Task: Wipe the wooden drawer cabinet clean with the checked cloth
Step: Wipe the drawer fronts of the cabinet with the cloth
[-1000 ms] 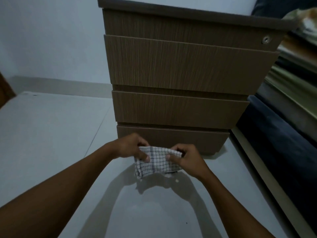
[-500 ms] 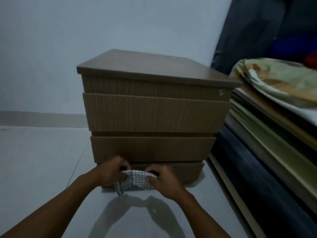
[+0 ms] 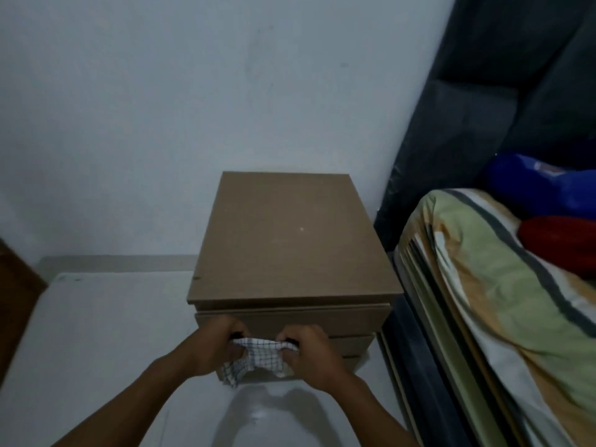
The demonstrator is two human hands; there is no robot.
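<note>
Two hands held the checked cloth (image 3: 258, 356) between them as I watched through the head camera: the left hand (image 3: 216, 346) had its fingers curled shut around the cloth's left end, and the right hand (image 3: 308, 351) was closed in the same way on the right end. The cloth was bunched and stretched between the two fists, with a loose corner hanging below the left hand. I saw both hands in front of the wooden drawer cabinet (image 3: 290, 240), level with its drawer fronts, and the knuckles looked close to the wood, though I could not tell whether cloth or fingers touched it. The cabinet stood on the pale floor (image 3: 96, 333) with its back toward the plain wall (image 3: 193, 91), and I looked down on its flat brown top, which bore a small light speck near the middle. Both forearms reached in from the bottom edge of the view, and their shadow lay on the floor below the hands. Just beside the cabinet on the right sat a bed with a striped cover (image 3: 500, 301) in green, tan and white, and a dark upholstered headboard (image 3: 516, 91) rose behind it. A blue cushion (image 3: 541, 188) and a red cushion (image 3: 558, 240) lay on the bed near the right edge.
</note>
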